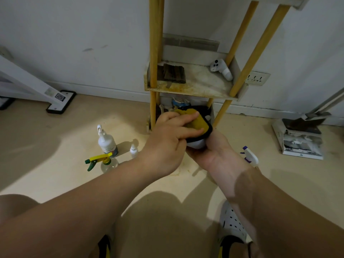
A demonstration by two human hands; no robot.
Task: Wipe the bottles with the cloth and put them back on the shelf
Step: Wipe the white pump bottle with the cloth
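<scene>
My left hand (167, 138) presses a yellow cloth with a black edge (200, 123) around a white bottle (195, 145), of which only the bottom shows. My right hand (214, 155) grips that bottle from below, palm up. Both hands are in front of the lower part of the shelf (189, 90), which has yellow posts and a stained white board. On the floor to the left stand a white bottle with a flip nozzle (107, 141), a small white dropper bottle (134, 150) and a clear spray bottle with a yellow-green trigger (104, 162). A white spray bottle with a purple nozzle (250, 156) stands right of my wrist.
The shelf board holds a dark folded item (172, 73) and a white controller (221, 68). The bottom tier holds clutter behind my hands. A white frame foot (61, 101) is at left, a dustpan and box (301, 138) at right, a wall socket (257, 78) behind the shelf.
</scene>
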